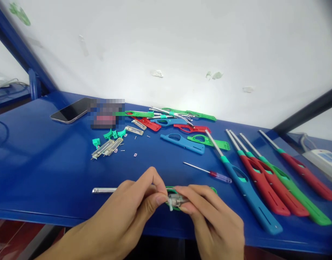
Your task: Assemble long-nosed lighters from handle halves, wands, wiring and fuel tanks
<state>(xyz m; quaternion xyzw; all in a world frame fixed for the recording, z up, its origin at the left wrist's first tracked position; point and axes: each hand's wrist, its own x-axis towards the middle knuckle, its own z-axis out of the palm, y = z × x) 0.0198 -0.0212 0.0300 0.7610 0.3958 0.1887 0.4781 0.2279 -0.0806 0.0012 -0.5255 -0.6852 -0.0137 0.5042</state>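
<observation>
At the blue table's (47,173) near edge, left hand (128,213) and right hand (214,220) both pinch the green lighter (177,198) tightly between them, its metal tube (103,190) running leftward (passing beneath the left hand).

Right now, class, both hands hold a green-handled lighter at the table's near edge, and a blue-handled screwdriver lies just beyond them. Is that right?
Not quite. The head view shows the screwdriver with a red and clear handle, not a blue one. The rest stands: the left hand and the right hand hold the green-handled lighter at the near edge of the table.
</observation>
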